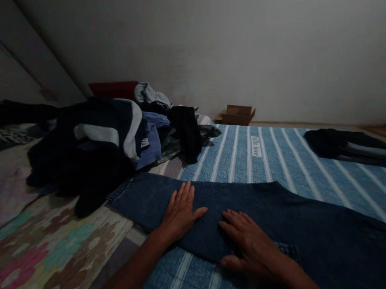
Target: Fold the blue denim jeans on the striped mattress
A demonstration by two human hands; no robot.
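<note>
A pair of dark blue jeans (222, 194) lies lengthwise across the striped sheet, its leg end at the left and its wider part running off to the right. My left hand (183, 211) rests flat on the leg, fingers together and thumb held out. Further right, my right hand (247, 241) lies palm down on the denim, with its fingers extended and the thumb near the front edge. A pocket edge (287, 250) shows partly behind the right wrist. Neither hand grips the cloth.
A heap of dark clothes (94, 156) with a purple-blue garment (152, 137) stands at the left. Folded black clothes (353, 145) lie at the far right. A cardboard box (237, 115) is by the wall. The blue striped sheet (224, 159) meets a flowered cloth (75, 246).
</note>
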